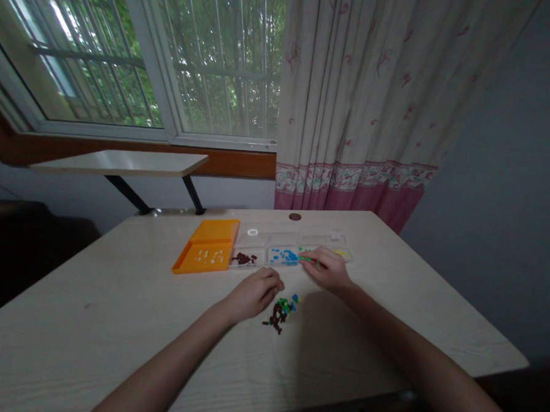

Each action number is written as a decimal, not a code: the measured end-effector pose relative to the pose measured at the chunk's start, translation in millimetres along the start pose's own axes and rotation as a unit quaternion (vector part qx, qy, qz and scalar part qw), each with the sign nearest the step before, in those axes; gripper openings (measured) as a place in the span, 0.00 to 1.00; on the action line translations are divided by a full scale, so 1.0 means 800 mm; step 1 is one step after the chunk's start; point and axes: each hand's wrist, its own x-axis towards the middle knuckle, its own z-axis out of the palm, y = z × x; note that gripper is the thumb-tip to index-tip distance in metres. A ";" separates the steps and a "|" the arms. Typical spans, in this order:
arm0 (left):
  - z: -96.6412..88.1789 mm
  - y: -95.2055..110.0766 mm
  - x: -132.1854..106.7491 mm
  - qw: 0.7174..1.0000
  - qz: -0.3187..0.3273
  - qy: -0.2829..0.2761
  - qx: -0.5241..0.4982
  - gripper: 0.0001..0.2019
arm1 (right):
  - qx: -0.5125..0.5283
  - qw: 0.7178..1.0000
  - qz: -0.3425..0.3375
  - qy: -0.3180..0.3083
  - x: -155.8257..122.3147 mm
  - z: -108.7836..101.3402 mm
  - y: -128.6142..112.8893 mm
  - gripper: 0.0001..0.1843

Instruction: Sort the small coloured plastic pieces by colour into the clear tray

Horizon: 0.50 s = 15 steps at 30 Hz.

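Note:
My right hand (pixel 326 268) pinches a small green building piece (pixel 305 258) over the row of clear boxes, at the border of the blue and green ones. My left hand (pixel 255 293) rests on the table with its fingers curled, just left of a mixed pile (pixel 280 312) of brown, green and blue pieces. Whether it holds anything is hidden. Behind the hands, a clear box holds brown pieces (pixel 243 259) and its neighbour holds blue pieces (pixel 283 256). Yellow pieces (pixel 341 253) show farther right, partly behind my right hand. White pieces (pixel 210 256) lie in an open orange box (pixel 202 267).
The open clear lids (pixel 273 237) lie behind the boxes on the pale wooden table (pixel 149 322). A raised shelf (pixel 120 161) on black legs stands at the back left. A round cable hole (pixel 295 217) is near the back edge, below the curtain (pixel 353 112).

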 end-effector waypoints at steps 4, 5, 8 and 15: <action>-0.002 0.000 0.001 1.000 0.000 -0.005 0.008 0.10 | 0.004 1.000 -0.015 0.011 0.001 0.000 -0.004 0.06; -0.002 0.000 0.001 1.000 -0.002 -0.007 0.012 0.10 | 0.003 1.000 -0.015 0.011 0.001 0.000 -0.005 0.06; -0.002 -0.001 0.000 0.999 -0.019 -0.003 0.028 0.09 | -0.008 1.000 -0.005 0.002 0.002 -0.004 -0.002 0.06; -0.002 -0.007 0.000 0.998 -0.041 -0.008 0.038 0.07 | -0.149 0.974 0.127 -0.116 -0.003 -0.033 0.054 0.09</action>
